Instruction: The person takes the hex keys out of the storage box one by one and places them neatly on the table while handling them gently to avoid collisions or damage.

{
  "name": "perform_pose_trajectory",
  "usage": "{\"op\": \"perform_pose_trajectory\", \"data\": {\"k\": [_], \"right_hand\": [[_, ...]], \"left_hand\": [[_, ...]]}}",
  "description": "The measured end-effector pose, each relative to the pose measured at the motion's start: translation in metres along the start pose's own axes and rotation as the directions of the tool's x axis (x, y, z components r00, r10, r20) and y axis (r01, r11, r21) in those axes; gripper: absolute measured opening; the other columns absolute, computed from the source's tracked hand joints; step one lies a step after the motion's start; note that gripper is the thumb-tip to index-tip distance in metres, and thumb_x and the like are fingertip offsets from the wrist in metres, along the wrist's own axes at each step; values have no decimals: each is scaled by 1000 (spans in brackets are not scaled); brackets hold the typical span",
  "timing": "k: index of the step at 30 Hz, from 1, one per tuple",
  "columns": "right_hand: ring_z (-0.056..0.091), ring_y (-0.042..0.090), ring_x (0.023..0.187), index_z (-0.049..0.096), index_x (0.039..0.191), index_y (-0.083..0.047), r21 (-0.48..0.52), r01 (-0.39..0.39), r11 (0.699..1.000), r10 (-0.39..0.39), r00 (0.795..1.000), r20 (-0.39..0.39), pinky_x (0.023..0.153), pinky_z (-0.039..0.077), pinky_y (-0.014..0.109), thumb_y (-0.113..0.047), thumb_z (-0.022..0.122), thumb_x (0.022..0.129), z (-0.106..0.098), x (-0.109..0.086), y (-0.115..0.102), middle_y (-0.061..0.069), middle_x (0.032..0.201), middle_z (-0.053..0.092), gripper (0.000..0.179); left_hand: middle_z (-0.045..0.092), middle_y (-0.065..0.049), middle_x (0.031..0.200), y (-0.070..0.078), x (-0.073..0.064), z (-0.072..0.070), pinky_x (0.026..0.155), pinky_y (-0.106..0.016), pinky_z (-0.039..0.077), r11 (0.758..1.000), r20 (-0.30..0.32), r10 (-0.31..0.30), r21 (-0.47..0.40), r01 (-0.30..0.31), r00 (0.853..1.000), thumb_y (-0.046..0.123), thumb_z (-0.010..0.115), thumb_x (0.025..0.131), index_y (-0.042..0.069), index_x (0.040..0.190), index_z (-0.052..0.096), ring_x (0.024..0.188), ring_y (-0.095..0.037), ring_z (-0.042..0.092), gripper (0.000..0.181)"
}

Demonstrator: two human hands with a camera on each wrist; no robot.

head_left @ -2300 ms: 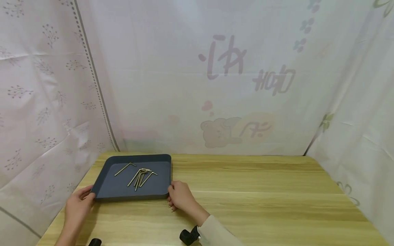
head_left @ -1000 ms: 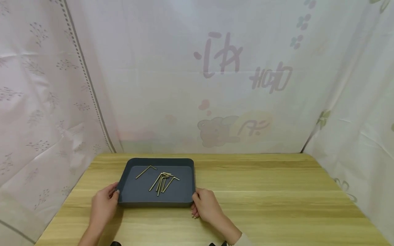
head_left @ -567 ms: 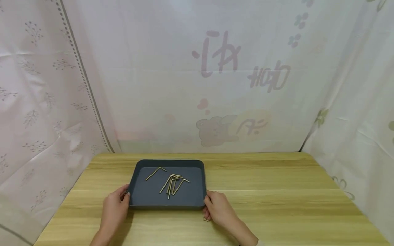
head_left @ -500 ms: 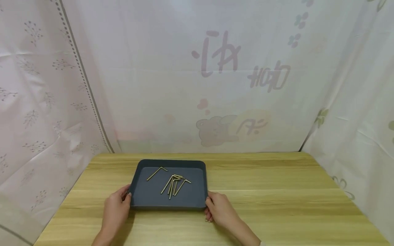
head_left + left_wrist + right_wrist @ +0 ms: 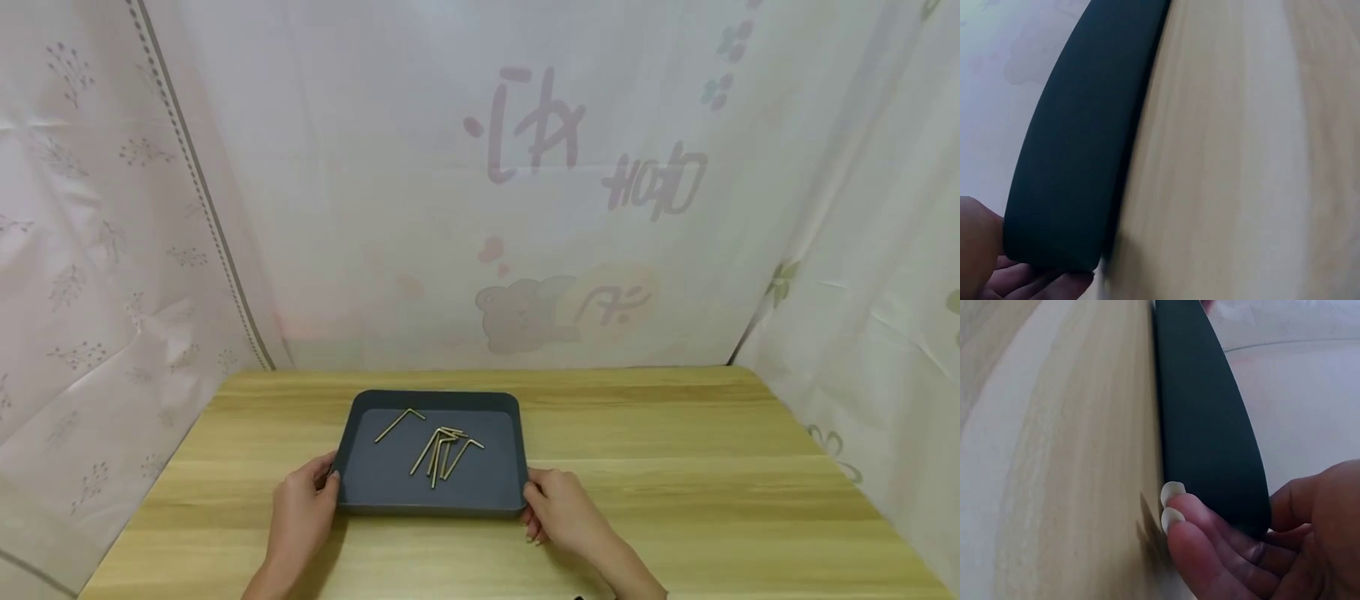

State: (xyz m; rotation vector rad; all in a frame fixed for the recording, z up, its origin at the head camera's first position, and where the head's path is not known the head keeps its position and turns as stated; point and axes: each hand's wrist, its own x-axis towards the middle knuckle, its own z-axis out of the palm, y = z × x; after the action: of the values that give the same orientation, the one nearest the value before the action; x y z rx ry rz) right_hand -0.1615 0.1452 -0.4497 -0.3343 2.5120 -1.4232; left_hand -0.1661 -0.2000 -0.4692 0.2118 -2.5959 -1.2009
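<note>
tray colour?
The tray is dark blue-grey; best seen in the head view.

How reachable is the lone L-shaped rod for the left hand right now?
Probably yes, after letting go: the left hand grips the tray at its near left corner, but nothing visible covers the lone L-shaped rod from above.
</note>
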Motion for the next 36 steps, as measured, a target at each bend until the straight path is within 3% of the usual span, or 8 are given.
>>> {"op": "perform_pose_trajectory", "data": {"k": [6,12,19,23,25,28,31,36], "right_hand": [[61,16,47,56,134,14,-9,-15,1000,15,1000,-14,44,53,33,-3,46,100,0,-1,1,8,65,64,39],[60,16,47,57,133,13,-13,-23,1000,23,999,-23,43,53,33,-3,47,99,-1,0,0,8,65,64,39],[61,16,47,53,136,16,-9,-27,1000,27,999,-27,44,53,33,-4,47,99,-1,0,0,8,66,65,42],[61,15,47,54,134,16,-24,-28,999,27,999,-29,43,53,33,-5,46,100,-3,-1,0,7,66,65,41],[60,15,47,55,133,15,-52,-26,998,24,999,-46,43,52,31,-5,48,100,-5,-3,-1,7,65,65,40],[58,15,46,59,132,12,-113,-22,993,11,995,-100,41,48,26,-9,54,101,-10,-5,-5,5,64,65,38],[59,16,46,64,128,7,-165,-4,986,-25,984,-179,41,45,23,-14,62,98,-16,-6,-14,6,67,67,37],[65,18,55,73,111,-1,-142,9,990,-41,974,-222,46,51,24,-17,70,95,-24,-4,-34,11,79,73,24]], "left_hand": [[75,-22,113,3,8,-6,70,-27,59,999,31,-32,-40,34,999,5,61,94,-2,125,69,98,-31,75,32],[74,-19,120,3,25,-6,85,-39,59,997,40,-30,-67,33,999,15,61,100,2,127,69,109,-34,72,32],[71,-19,126,-5,38,-2,77,-11,48,980,72,-76,-179,88,994,15,62,100,3,131,67,116,-32,68,34],[69,-19,130,-10,38,5,78,-7,45,970,104,-79,-222,101,991,15,63,100,3,134,65,120,-30,66,37],[69,-19,130,-13,38,10,80,-7,46,965,108,-77,-243,101,991,15,64,98,4,135,64,118,-25,67,39],[70,-16,130,-19,38,14,80,-6,46,958,99,-97,-260,120,990,18,65,98,8,135,65,107,-3,67,39],[71,-14,129,-24,38,15,79,-5,45,956,76,-119,-261,134,990,22,65,98,11,134,67,94,16,58,37],[71,-13,128,-29,39,14,78,-2,42,957,63,-131,-254,142,989,23,65,98,12,133,68,90,23,52,37]]}}
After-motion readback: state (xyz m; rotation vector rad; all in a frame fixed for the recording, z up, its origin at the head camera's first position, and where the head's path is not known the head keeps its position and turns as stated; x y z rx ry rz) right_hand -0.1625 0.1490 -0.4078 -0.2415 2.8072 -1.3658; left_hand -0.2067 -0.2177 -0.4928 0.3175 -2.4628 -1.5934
